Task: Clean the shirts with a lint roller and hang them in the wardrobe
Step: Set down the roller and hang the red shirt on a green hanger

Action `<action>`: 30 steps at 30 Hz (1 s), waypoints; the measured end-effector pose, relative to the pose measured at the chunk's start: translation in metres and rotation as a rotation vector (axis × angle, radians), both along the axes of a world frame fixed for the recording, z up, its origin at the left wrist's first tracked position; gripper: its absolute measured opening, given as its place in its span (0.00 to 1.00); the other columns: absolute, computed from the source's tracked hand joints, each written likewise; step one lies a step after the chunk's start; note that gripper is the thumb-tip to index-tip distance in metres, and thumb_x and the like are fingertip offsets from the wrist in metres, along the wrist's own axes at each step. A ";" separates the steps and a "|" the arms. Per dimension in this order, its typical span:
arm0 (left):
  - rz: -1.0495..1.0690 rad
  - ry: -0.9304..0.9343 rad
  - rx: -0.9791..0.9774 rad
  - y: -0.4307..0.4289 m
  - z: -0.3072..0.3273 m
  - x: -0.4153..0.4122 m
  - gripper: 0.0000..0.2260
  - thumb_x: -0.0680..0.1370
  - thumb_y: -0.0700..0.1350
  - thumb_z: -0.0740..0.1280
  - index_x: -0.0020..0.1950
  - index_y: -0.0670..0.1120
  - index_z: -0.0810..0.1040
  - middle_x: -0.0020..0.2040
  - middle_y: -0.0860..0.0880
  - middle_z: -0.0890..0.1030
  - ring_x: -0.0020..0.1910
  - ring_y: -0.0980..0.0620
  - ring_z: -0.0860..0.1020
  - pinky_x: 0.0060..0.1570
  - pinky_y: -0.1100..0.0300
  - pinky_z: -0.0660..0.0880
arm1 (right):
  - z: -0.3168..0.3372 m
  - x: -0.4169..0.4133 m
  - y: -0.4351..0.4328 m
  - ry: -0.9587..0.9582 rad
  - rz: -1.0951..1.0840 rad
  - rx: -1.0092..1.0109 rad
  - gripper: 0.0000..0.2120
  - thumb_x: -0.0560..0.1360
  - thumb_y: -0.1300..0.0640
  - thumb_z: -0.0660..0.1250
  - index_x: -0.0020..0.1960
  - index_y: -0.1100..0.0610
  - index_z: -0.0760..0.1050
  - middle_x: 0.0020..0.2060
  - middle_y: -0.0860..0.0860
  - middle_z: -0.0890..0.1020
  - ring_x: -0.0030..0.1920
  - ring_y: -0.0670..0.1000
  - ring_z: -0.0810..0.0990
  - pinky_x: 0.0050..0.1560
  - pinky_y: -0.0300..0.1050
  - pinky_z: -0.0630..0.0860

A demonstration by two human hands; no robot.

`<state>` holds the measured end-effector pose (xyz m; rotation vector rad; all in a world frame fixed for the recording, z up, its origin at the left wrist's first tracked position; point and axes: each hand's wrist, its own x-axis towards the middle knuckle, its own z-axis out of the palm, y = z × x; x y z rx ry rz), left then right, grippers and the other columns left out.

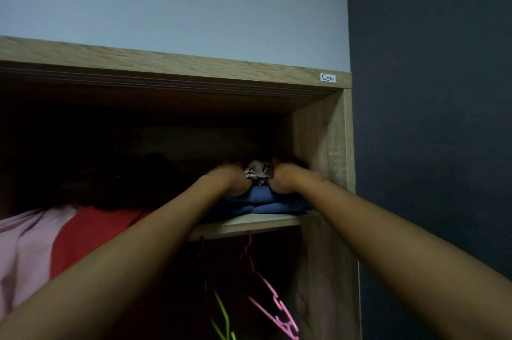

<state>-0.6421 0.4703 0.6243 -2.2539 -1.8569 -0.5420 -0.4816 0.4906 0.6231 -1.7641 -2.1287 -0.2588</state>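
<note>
Both hands reach to top shelf (249,224) of wardrobe (321,145). Left hand (230,176) and right hand (285,176) sit each side of small patterned cloth (259,171), touching it. Fingers blurred and dark, so grip cannot be told. Cloth lies on folded blue garment (263,202), perhaps shirt: likely soft, light, sagging. Better to lift under fold, two palms. Pink hanger (274,303) hangs below.

The fingers of the left hand (230,177) and the right hand (285,177) are blurred and lost in shadow, so any grip on the patterned cloth (259,172) between them cannot be made out. The upper compartment (138,140) behind is swallowed by darkness, and the pink hanger (277,303) and green hanger (224,317) are cut off by the bottom edge.
</note>
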 end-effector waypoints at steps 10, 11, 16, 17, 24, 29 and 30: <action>-0.124 -0.077 0.010 -0.028 -0.001 -0.042 0.22 0.80 0.56 0.56 0.70 0.48 0.73 0.68 0.41 0.77 0.62 0.43 0.76 0.62 0.51 0.72 | 0.011 -0.006 -0.030 0.128 0.263 0.070 0.31 0.77 0.31 0.50 0.78 0.38 0.54 0.79 0.50 0.58 0.78 0.58 0.58 0.76 0.57 0.57; -0.106 -0.045 -0.002 -0.025 -0.008 -0.043 0.21 0.82 0.54 0.55 0.72 0.48 0.70 0.70 0.40 0.74 0.65 0.42 0.75 0.64 0.52 0.71 | -0.002 -0.010 -0.023 0.064 0.230 0.079 0.30 0.77 0.30 0.45 0.77 0.35 0.51 0.80 0.48 0.54 0.79 0.59 0.53 0.76 0.62 0.53; -0.069 -0.021 -0.037 -0.028 -0.018 -0.049 0.24 0.83 0.56 0.54 0.78 0.49 0.63 0.76 0.42 0.68 0.72 0.42 0.69 0.71 0.51 0.66 | -0.028 -0.020 -0.002 -0.085 0.189 0.122 0.34 0.71 0.29 0.33 0.76 0.34 0.45 0.80 0.47 0.54 0.79 0.58 0.52 0.76 0.62 0.52; -0.047 -0.028 -0.032 -0.031 -0.016 -0.052 0.24 0.83 0.57 0.54 0.76 0.49 0.66 0.75 0.42 0.69 0.71 0.42 0.70 0.70 0.50 0.67 | -0.023 -0.023 0.000 -0.067 0.183 0.119 0.34 0.72 0.30 0.34 0.77 0.36 0.49 0.79 0.48 0.57 0.78 0.57 0.57 0.75 0.60 0.55; 0.451 -0.154 0.042 -0.057 -0.010 -0.143 0.41 0.72 0.74 0.52 0.75 0.49 0.69 0.74 0.41 0.70 0.70 0.38 0.71 0.69 0.43 0.68 | -0.015 -0.050 -0.035 0.157 0.116 0.255 0.21 0.80 0.45 0.55 0.73 0.46 0.66 0.69 0.58 0.73 0.68 0.64 0.70 0.68 0.66 0.64; 0.693 -0.185 -0.091 -0.059 -0.030 -0.216 0.56 0.56 0.82 0.62 0.78 0.54 0.64 0.78 0.46 0.65 0.75 0.41 0.65 0.72 0.43 0.65 | -0.023 -0.099 -0.063 0.154 0.283 0.417 0.17 0.78 0.45 0.61 0.64 0.51 0.72 0.61 0.56 0.77 0.63 0.60 0.73 0.62 0.58 0.69; 0.679 -0.198 -0.084 -0.065 -0.032 -0.211 0.48 0.64 0.75 0.67 0.78 0.51 0.65 0.78 0.44 0.66 0.75 0.41 0.66 0.72 0.45 0.65 | -0.024 -0.110 -0.065 0.145 0.306 0.426 0.16 0.78 0.44 0.61 0.62 0.51 0.72 0.60 0.56 0.78 0.62 0.59 0.74 0.61 0.58 0.69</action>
